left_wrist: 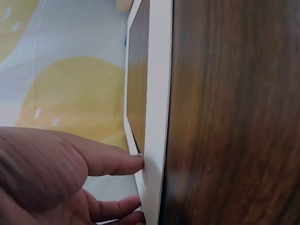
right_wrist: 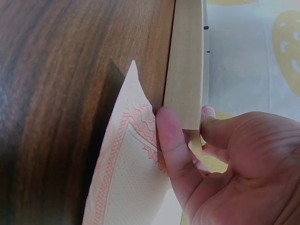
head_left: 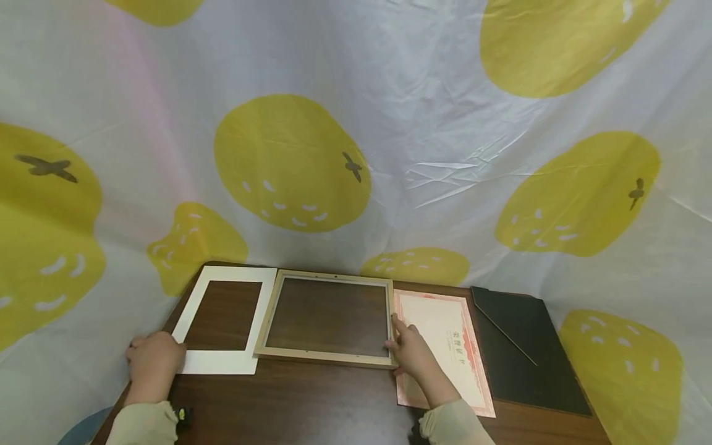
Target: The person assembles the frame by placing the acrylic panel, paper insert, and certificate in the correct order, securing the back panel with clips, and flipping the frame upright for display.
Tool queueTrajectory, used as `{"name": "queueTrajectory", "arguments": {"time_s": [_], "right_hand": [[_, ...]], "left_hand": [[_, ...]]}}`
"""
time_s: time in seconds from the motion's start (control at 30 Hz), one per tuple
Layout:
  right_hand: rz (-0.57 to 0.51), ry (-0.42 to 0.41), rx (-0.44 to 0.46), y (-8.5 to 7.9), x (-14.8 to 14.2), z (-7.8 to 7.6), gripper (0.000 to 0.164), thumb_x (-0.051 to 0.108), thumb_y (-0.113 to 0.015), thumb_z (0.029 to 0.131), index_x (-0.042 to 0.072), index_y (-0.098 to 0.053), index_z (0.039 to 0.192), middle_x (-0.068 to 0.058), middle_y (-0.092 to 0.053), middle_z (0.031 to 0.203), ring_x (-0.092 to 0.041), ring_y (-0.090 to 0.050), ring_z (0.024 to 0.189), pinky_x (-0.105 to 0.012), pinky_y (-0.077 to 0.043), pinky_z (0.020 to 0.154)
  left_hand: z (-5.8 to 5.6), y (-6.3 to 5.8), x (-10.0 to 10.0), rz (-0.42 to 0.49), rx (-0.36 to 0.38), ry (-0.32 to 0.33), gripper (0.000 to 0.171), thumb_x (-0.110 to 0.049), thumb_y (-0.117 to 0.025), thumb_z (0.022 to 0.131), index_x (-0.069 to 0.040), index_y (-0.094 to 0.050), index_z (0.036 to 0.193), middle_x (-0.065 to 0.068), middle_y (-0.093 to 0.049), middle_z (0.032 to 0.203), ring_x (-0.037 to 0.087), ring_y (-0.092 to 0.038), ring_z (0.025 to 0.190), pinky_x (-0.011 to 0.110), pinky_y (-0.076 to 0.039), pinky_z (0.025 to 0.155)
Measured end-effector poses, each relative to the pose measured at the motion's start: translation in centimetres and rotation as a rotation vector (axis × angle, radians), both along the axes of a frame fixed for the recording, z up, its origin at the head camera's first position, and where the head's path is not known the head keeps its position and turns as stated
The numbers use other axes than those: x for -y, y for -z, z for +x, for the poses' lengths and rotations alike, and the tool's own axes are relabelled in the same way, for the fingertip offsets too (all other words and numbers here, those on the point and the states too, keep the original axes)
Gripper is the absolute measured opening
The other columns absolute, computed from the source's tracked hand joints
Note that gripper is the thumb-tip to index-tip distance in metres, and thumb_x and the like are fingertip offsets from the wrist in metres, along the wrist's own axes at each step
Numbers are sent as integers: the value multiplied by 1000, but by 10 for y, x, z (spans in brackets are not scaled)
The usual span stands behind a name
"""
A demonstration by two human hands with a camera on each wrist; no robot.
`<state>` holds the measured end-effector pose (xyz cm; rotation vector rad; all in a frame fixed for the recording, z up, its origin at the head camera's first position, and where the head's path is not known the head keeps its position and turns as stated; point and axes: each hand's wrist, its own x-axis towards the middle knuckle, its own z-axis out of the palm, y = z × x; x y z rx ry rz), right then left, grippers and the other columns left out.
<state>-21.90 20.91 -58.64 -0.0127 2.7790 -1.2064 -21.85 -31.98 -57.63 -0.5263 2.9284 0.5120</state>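
A white picture mat [head_left: 219,362] with a rectangular opening lies at the left of the brown table. My left hand [head_left: 156,358] holds its near left corner, the thumb on top and the fingers at the outer edge [left_wrist: 157,93]. Right beside the mat is a light wooden picture frame [head_left: 328,356]. My right hand [head_left: 411,352] grips the frame's right side near the front corner, with a finger along the wood [right_wrist: 185,70] and the thumb across from it. Under the right hand and wrist lies a certificate sheet [head_left: 434,315] with a red patterned border, partly hidden.
A black backing board [head_left: 523,346] with a thin diagonal strip [head_left: 506,334] on it lies at the far right. Brown tabletop [head_left: 311,402] shows in front of the frame. A fruit-patterned curtain [head_left: 411,123] hangs close behind and around the table.
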Motion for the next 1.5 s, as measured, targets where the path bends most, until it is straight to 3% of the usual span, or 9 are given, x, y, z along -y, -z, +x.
{"name": "queueTrajectory", "arguments": {"time_s": [0.17,0.3,0.47,0.63,1.03,1.33,1.5], "right_hand": [[-1,2,12,0,0,0,75,14,-71,106,7,-34,171,-23,-58,110,-20,-64,62,-31,-59,48],[0,-7,6,1,-1,0,75,13,-71,106,6,-34,170,-23,-58,109,-20,-63,63,-31,-59,49],[-1,-8,5,0,-1,0,74,14,-71,106,6,-34,170,-23,-57,108,-19,-64,61,-31,-59,50],[3,-3,-6,0,-2,0,74,15,-71,107,6,-34,171,-24,-57,110,-19,-63,63,-30,-59,49],[-11,1,4,5,-3,-3,75,13,-71,106,7,-33,171,-24,-57,110,-20,-65,59,-31,-59,49],[-18,-7,0,3,-1,-1,74,13,-70,107,6,-32,171,-24,-57,110,-19,-65,53,-30,-59,49],[-12,1,-3,3,0,0,73,13,-70,107,7,-33,171,-23,-57,109,-19,-65,53,-30,-58,49]], "left_hand": [[-1,-1,4,1,13,20,44,-18,-60,99,23,-67,88,40,-63,89,61,-52,99,65,-44,86],[2,-2,7,52,-21,23,43,-18,-61,98,22,-69,86,40,-67,88,60,-58,91,62,-50,79],[8,-5,10,176,-69,-13,40,-16,-59,97,21,-70,87,33,-69,80,41,-65,71,50,-54,60],[11,-14,10,178,-83,-6,41,-19,-60,99,18,-72,85,28,-70,77,34,-65,66,47,-52,55],[17,-18,8,261,-247,-55,41,-21,-62,99,20,-65,101,34,-70,86,40,-66,70,46,-46,55],[23,-16,4,268,-303,-150,49,-14,-62,97,20,-51,130,46,-65,117,60,-67,98,63,-53,75],[29,-16,8,236,-425,-130,45,-15,-66,97,16,-57,127,42,-69,113,58,-68,93,66,-52,74]]}}
